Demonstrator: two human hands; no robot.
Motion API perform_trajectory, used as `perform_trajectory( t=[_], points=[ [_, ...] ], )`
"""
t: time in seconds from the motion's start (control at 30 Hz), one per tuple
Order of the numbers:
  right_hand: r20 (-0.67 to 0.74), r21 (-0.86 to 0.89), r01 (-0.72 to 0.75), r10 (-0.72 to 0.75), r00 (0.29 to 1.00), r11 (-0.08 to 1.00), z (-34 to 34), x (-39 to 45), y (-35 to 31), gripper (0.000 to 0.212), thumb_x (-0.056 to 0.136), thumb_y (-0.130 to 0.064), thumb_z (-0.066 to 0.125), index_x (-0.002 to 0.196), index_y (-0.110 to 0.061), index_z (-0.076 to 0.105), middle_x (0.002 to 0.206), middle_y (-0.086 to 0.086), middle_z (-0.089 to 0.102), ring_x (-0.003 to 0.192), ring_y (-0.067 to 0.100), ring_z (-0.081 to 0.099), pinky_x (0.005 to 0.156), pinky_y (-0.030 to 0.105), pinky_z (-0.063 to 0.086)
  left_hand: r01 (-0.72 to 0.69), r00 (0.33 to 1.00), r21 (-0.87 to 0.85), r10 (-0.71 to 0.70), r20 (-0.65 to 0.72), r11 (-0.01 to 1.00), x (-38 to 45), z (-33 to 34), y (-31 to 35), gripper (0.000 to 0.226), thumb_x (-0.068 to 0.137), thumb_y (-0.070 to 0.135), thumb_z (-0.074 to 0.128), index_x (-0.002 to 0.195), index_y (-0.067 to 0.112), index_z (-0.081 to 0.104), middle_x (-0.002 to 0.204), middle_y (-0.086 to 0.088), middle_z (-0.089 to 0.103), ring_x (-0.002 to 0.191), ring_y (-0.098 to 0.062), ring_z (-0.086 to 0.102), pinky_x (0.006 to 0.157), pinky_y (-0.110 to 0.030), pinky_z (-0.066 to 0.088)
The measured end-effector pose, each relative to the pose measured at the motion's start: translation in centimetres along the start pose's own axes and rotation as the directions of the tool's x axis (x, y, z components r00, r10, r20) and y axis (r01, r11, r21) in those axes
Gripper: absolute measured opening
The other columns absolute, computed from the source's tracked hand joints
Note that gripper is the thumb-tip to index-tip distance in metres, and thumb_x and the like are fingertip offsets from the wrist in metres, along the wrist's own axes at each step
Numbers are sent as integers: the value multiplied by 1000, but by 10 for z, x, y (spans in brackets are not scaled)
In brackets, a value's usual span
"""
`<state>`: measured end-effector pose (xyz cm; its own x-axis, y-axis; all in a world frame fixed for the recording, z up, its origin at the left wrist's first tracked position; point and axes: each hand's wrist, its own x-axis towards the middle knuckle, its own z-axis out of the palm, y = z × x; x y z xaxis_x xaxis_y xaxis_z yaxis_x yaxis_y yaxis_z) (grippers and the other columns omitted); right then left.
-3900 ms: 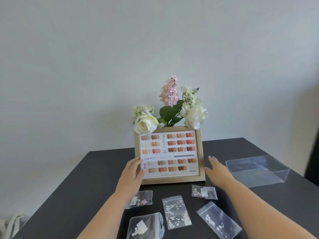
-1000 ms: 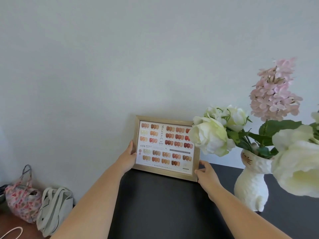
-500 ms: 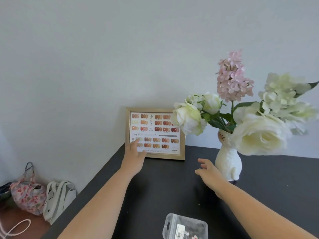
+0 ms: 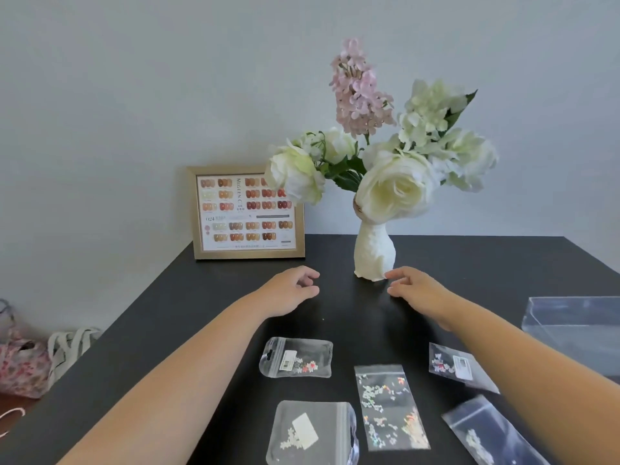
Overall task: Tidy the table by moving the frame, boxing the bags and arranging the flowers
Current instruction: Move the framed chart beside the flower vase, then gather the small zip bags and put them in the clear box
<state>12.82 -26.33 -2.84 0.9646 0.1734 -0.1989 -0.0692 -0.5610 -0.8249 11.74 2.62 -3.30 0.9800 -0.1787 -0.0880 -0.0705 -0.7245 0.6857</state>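
The gold frame (image 4: 246,213) with a nail colour chart stands upright at the table's far left corner, against the wall. A white vase (image 4: 373,253) holds white and pink flowers (image 4: 389,156) at the back middle. My left hand (image 4: 292,290) hovers over the table in front of the frame, fingers loosely curled and holding nothing. My right hand (image 4: 412,288) hovers just right of the vase's foot, fingers apart, also holding nothing. Several small clear bags (image 4: 297,357) of decorations lie flat near the front.
A clear plastic box (image 4: 573,325) stands at the right edge of the black table (image 4: 188,317). On the floor to the left lie a floral bag (image 4: 20,364) and a white tote bag (image 4: 67,347).
Both hands carried the frame from in front of the flowers to the far left corner, let it go and drew back toward me. The view has swung back to the right.
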Motion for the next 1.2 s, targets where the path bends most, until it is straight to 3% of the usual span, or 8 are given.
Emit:
perform_trajectory(
  t=[0.17,0.3,0.43,0.57,0.73,0.9,1.03,1.2],
  points=[
    [-109,51,1,4,994,999,-9,-7,15,27,88,-22,59,112,-33,59,109,-3,64,99,12,58,81,29,41,-17,983,150,-11,184,988,-1,9,20,35,92,48,58,125,37,56,118,13,55,109,-8,54,91,-28,41],
    [82,-101,71,-63,995,992,-14,-25,23,28,82,-37,71,108,-38,62,123,-10,58,115,9,54,94,28,39,-59,944,243,-25,329,968,-17,10,27,46,77,63,66,116,40,57,109,16,54,101,-6,55,85,-27,45],
    [346,-415,138,16,938,899,-11,-57,8,64,53,-76,73,107,-47,55,150,-18,28,135,15,32,104,35,31,-63,884,281,-77,460,958,-37,1,28,67,52,65,82,108,46,52,112,19,51,106,-4,49,86,-29,43],
    [428,-635,272,37,903,723,16,-84,1,85,37,-76,78,106,-51,36,161,-13,-3,148,23,-6,117,57,7,-64,898,539,-187,399,840,-50,-2,24,70,42,64,86,96,40,49,109,17,42,97,-9,46,82,-34,47],
    [402,-626,255,24,916,737,19,-95,-8,68,51,-59,85,105,-40,47,161,-12,6,147,24,5,113,52,23,-34,932,519,-161,326,854,-51,-2,28,52,56,52,89,89,30,55,104,11,52,89,-13,55,73,-34,50],
    [367,-583,307,-93,926,753,22,-96,-9,38,61,-49,83,90,-33,64,131,-13,42,120,19,42,93,41,46,-109,937,361,-26,348,926,-47,4,38,27,79,26,79,95,35,60,95,14,66,85,-7,63,69,-24,45],
    [246,-471,359,-271,930,806,21,-98,-3,15,71,-32,76,74,-32,61,86,-16,59,92,13,55,73,28,47,-152,948,267,64,312,952,-42,10,55,40,87,10,65,105,45,62,101,20,65,91,2,62,73,-22,51],
    [95,-175,373,-362,927,911,-13,-112,9,53,71,-21,78,105,-53,54,76,-11,66,60,2,60,61,19,54,-226,958,130,196,211,965,-29,30,80,41,88,17,68,110,51,63,92,22,70,93,3,63,78,-26,50]
  ],
)
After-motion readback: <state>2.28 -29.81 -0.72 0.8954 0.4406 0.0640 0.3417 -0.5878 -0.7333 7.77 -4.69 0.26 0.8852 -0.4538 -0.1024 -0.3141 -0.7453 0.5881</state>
